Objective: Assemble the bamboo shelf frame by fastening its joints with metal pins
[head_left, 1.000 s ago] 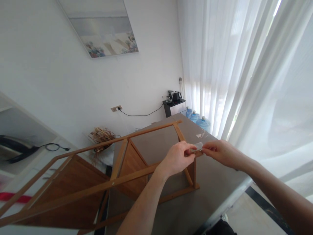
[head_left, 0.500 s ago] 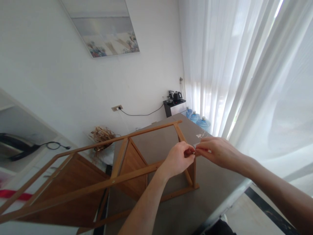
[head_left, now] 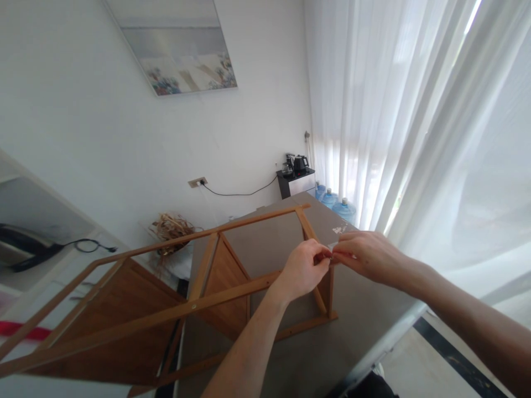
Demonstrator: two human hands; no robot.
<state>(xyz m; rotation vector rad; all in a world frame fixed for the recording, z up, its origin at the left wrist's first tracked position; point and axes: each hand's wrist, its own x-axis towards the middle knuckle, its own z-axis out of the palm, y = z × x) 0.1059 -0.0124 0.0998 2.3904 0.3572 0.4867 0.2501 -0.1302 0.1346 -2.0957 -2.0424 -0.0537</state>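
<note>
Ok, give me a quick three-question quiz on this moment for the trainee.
1. True or false: the wooden frame lies on the grey table.
2. What do the left hand and right hand pinch between them? A) a hammer B) a small clear piece C) a paintbrush
3. Fill in: the water bottles stand on the floor beside the white ____.
Key: 1 true; 2 B; 3 curtain.
</note>
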